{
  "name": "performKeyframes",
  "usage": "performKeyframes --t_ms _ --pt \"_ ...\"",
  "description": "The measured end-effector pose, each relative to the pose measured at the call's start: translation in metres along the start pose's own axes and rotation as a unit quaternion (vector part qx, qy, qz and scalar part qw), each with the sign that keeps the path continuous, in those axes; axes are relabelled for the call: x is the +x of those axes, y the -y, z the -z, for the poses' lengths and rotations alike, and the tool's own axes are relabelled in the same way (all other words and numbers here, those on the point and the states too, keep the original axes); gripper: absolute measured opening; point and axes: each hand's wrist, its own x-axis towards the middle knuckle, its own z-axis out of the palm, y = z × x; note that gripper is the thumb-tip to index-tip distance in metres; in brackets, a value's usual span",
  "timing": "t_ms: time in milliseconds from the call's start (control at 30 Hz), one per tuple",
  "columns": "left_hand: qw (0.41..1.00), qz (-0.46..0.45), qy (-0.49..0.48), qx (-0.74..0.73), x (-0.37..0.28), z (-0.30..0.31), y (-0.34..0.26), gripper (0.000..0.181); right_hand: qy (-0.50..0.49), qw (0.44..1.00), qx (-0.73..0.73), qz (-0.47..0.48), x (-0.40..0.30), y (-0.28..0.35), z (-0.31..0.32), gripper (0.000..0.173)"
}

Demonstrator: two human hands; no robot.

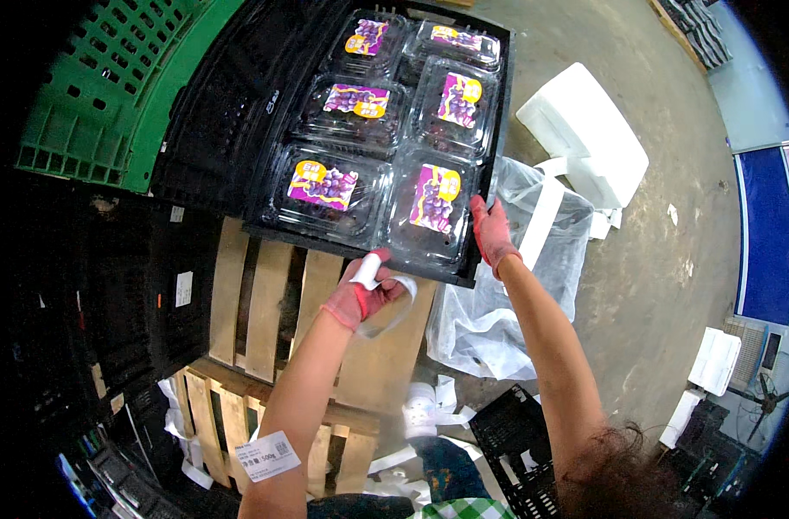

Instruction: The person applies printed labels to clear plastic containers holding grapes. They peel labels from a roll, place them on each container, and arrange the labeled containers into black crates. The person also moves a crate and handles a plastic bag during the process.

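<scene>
A black plastic crate (360,252) in front of me holds several clear plastic clamshell packs (394,233), with dark contents and purple grape-picture labels. My left hand (363,292), in a pink glove, is at the crate's front edge and holds a curled white paper strip (404,292). Part of the strip wraps over the fingers. On the crate's right side, near the front corner, my gloved right hand (491,230) grips the rim; some of its fingers are hidden. A white printed label (268,456) sticks to my left forearm.
Wooden pallets (323,305) lie below the crate. Black crates (109,259) and a green crate (128,117) stand left. A white foam box (582,130) and a crate draped in translucent plastic sheeting (491,337) are right. Paper scraps and another black crate (514,447) lie near my feet.
</scene>
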Motion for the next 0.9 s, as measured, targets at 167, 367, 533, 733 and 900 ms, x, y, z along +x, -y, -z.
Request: performKeyframes --t_ms 167,367,533,733,900 --pt "0.994 -0.032 -0.032 0.101 0.013 -0.009 -0.003 0.024 -0.029 0.995 -0.096 -0.014 0.010 0.029 0.005 0.058" --pt "0.993 -0.095 -0.015 0.073 0.020 -0.012 0.005 0.022 -0.044 0.992 -0.113 -0.025 0.025 0.013 0.001 0.059" --pt "0.989 -0.092 -0.066 0.093 0.013 -0.037 0.007 0.019 -0.037 0.975 -0.213 -0.052 0.017 0.033 0.009 0.060" --pt "0.953 -0.203 -0.020 0.223 -0.011 -0.018 0.025 0.017 0.004 0.993 -0.078 0.091 -0.042 0.022 0.008 0.063" --pt "0.960 -0.151 -0.132 0.194 -0.153 0.070 0.151 0.020 0.051 0.998 -0.046 0.012 -0.259 -0.070 0.004 0.060"
